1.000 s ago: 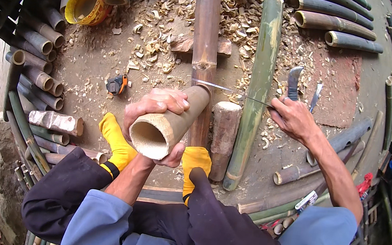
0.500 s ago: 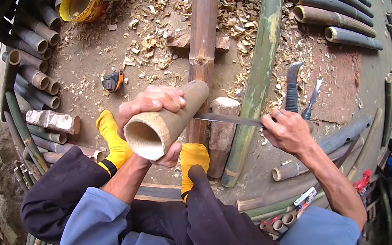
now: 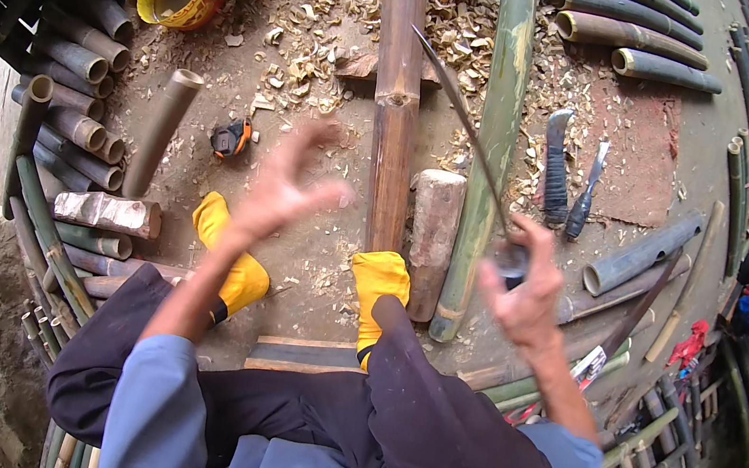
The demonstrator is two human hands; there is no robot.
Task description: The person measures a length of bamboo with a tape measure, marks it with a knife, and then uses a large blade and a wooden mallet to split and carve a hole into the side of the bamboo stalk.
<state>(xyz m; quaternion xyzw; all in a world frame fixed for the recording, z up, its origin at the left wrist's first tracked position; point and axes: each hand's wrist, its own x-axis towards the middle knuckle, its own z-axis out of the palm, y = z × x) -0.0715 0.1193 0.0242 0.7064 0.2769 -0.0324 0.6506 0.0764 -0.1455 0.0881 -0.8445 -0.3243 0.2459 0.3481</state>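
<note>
Brown and hollow, a bamboo tube (image 3: 159, 139) is now seen left of the tape (image 3: 231, 138); the left hand (image 3: 283, 192), emptied, is spread and blurred; the thin metal blade (image 3: 473, 132), earlier level, is held aslant in the curled right hand (image 3: 531, 292).

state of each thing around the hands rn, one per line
left hand: empty, fingers spread, blurred
right hand: closed around the long blade's handle
long blade: raised, slanting
short bamboo tube: out of both hands, slanted; ground contact unclear
hooked knife: lying down
chisel: lying beside the knife
green bamboo pole: lying lengthwise
yellow tub: open-topped, tilted
</note>
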